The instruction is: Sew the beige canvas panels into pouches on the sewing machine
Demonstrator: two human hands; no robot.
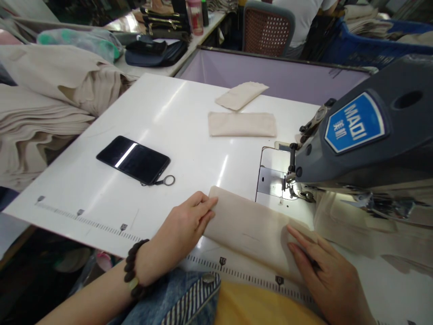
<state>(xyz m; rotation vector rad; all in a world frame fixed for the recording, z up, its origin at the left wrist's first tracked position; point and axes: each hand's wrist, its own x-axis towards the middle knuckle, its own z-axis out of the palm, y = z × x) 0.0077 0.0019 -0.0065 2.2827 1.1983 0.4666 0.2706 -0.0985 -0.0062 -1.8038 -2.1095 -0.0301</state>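
A folded beige fabric piece [250,228] lies on the white sewing table [162,126] just in front of the needle plate [270,174]. My left hand [182,230] pinches its left end, fingers closed over the edge. My right hand [324,271] rests flat on the right part of the piece, fingers stretched out and pressing down. The grey sewing machine head [365,135] with a blue badge hangs above the lit needle area [287,180], right of the piece.
A black phone [133,159] with a ring strap lies left of centre. Two other beige pieces [241,124] [241,95] lie further back. Stacked beige cloth [43,104] is piled at the left. A person sits on a chair [267,29] behind.
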